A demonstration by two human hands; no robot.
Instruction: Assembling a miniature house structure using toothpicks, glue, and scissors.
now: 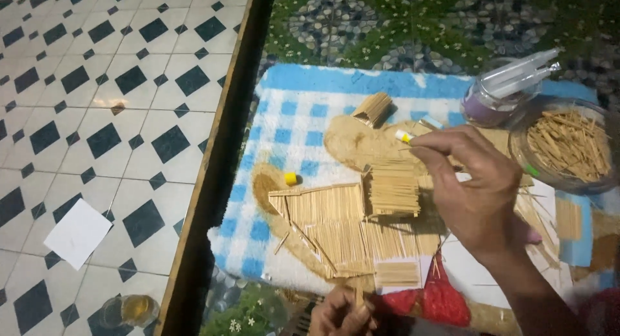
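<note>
While a black-and-white diamond-tiled floor point(97, 84) is seen filling the nine o'clock side, a white paper sheet point(77, 233) is laid flat on it, and a small glass jar of yellowish liquid point(131, 310) is stood at seven o'clock. A dark wooden edge point(213, 168) is run diagonally between the tiles and the work surface. A fluffy blue-and-white checked towel point(284, 129) is spread past it, and a yellow cap point(291, 178) is laid on the towel's tan patch.

At the centre, a toothpick model point(352, 220) is laid on the towel: flat panels of thin, pale wooden sticks set side by side, with a blocky upright part point(392, 187) standing on them. A small separate bundle of sticks point(373, 108) is tilted at twelve o'clock.

At six o'clock, the left hand point(340, 315) is curled narrowly around a thin stick, pinched upright at the model's lower edge. The right hand point(475, 187) is held over the model's right side, its fingers closed around a small glue tube point(405, 136) with a yellow collar and white tip, pointed toward ten o'clock.

At two o'clock, a clear jar with white tubes point(500, 94) is stood, and a round clear bowl point(523, 152) heaped with loose toothpicks is set at three o'clock.
</note>
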